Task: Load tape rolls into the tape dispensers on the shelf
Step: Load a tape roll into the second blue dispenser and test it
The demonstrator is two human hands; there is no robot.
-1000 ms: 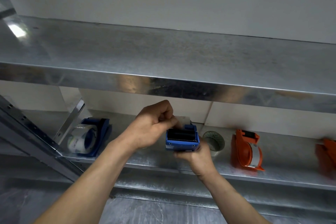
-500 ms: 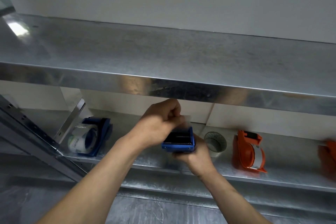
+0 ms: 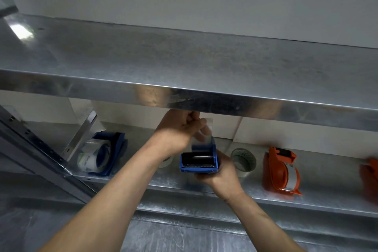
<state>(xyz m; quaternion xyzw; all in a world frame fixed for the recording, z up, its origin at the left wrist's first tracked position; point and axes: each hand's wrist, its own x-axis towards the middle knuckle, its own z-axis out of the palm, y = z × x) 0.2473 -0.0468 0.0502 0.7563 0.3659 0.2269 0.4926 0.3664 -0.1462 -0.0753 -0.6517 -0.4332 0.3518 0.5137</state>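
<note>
Cradles the blue dispenser [image 3: 198, 160] from below in a curled right hand [image 3: 222, 175] above the lower shelf [image 3: 126, 180] front, pinches the tape tail [image 3: 208, 134] at its 12 o'clock with the left hand [image 3: 180, 129]; probably light rigid shell, limp sticky film, best kept taut.

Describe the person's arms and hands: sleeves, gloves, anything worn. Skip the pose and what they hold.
Both hands are bare: the left hand and the right hand wear no gloves, and no ring shows on the fingers in view. The left forearm and right forearm are uncovered as far as the frame's lower edge, with no sleeve, watch or wristband visible.
</note>
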